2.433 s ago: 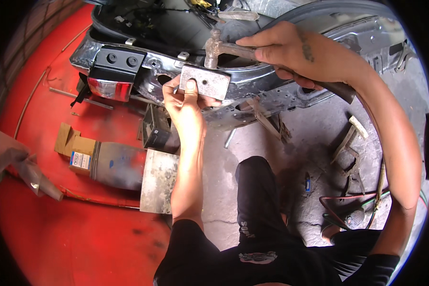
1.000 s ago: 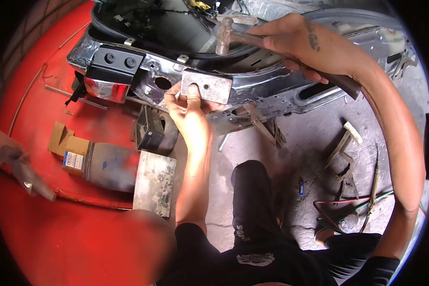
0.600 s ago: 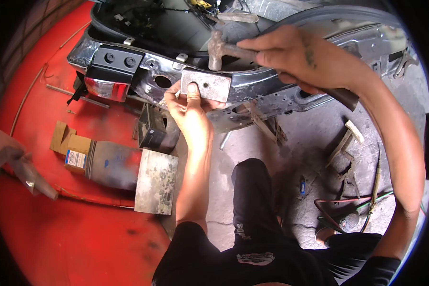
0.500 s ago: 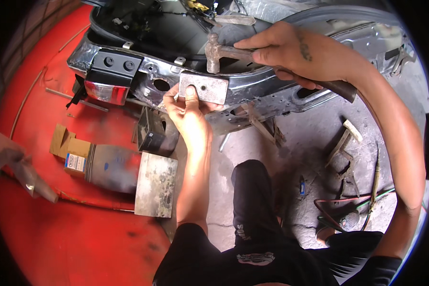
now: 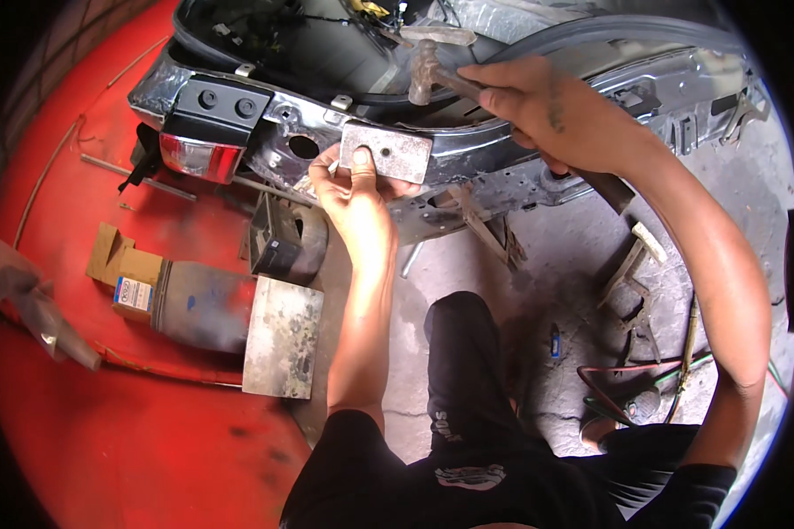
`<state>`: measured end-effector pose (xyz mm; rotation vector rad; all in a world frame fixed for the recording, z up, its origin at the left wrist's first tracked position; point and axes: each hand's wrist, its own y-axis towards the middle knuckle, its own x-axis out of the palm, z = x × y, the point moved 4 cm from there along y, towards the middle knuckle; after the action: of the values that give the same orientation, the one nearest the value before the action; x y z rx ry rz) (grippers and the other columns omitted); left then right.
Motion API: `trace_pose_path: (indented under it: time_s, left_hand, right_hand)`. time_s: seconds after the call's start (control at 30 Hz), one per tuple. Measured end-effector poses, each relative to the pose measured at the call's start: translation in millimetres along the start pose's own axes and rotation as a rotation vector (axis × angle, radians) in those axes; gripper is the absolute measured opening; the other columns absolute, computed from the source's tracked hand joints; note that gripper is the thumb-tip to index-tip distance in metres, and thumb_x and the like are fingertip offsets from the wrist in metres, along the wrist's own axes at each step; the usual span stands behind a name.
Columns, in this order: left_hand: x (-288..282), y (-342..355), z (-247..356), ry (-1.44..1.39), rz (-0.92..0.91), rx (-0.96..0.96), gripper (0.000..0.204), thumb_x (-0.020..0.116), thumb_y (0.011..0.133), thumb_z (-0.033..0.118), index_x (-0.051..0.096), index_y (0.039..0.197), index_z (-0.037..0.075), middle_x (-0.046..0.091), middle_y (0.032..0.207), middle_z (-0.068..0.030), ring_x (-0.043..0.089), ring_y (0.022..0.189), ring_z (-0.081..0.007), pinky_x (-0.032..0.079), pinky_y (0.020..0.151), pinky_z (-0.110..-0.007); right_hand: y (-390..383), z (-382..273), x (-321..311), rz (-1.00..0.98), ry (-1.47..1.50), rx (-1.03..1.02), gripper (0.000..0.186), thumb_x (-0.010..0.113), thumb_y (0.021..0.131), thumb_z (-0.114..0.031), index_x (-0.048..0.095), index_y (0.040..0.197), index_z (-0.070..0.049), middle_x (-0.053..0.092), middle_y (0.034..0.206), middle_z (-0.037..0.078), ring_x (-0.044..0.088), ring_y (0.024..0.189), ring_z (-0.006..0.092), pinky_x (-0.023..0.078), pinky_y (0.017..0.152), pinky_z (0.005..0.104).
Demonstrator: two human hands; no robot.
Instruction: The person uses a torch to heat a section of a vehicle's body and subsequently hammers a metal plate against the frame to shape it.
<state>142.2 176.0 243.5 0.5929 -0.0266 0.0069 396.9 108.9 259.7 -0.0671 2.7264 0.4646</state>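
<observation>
My left hand [image 5: 359, 181] pinches a flat grey metal block [image 5: 406, 154] with a small hole in it. Its thumb lies on the block's face, and the block rests against or just in front of the car body panel [image 5: 468, 159]. In my right hand [image 5: 547, 110] is a ball-peen hammer [image 5: 424, 72], gripped round the handle. The hammer's head hangs above and a little right of the block, apart from it. Left of the block, a red and clear tail light [image 5: 198, 159] sits in the panel's corner. My right fingers are partly hidden behind the handle.
On the red surface [image 5: 150, 441] at left stand a cardboard box [image 5: 132, 264], a grey cylinder [image 5: 205, 304] and a stained flat plate [image 5: 282, 339]. A clamp-like metal tool [image 5: 631, 273], hoses [image 5: 609, 368] and a small blue item [image 5: 556, 342] lie on the concrete floor at right.
The hammer's head has risen and shifted right, away from the block, with my right hand. My left hand still holds the block against the panel area; the whole view has shifted slightly.
</observation>
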Motion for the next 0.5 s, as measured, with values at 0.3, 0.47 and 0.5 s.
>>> trace_pose_path:
  time_s: [0.3,0.47,0.5]
  left_hand:
    - [-1.1,-0.9,-3.7,-0.017,0.018,-0.017,0.039,0.06,0.104,0.016,0.037,0.129,-0.002,0.067,0.095,-0.0208,0.065,0.055,-0.0215,0.061,0.051,-0.04]
    - [-7.1,-0.4,-0.7,-0.017,0.007,-0.032,0.039,0.06,0.103,0.014,0.036,0.129,-0.001,0.065,0.097,-0.0207,0.066,0.059,-0.0218,0.062,0.052,-0.039]
    - [-6.2,0.4,-0.6,-0.022,0.009,-0.033,0.038,0.061,0.103,0.014,0.036,0.128,-0.001,0.065,0.098,-0.0209,0.066,0.06,-0.022,0.062,0.052,-0.039]
  right_hand:
    - [-20.5,-22.1,-3.6,0.057,-0.036,0.016,0.042,0.054,0.106,-0.018,0.058,0.147,-0.01,0.048,0.06,-0.001,0.041,0.037,0.0063,0.034,0.037,0.0256]
    - [-40.2,-31.9,-0.1,0.123,-0.026,-0.017,0.044,0.054,0.105,-0.02,0.056,0.148,-0.006,0.045,0.06,-0.002,0.043,0.041,0.0058,0.036,0.04,0.0244]
    - [-48.2,-29.6,-1.4,0.213,-0.041,0.017,0.046,0.058,0.103,-0.027,0.059,0.145,-0.007,0.051,0.062,0.0,0.048,0.045,0.0095,0.041,0.045,0.0288]
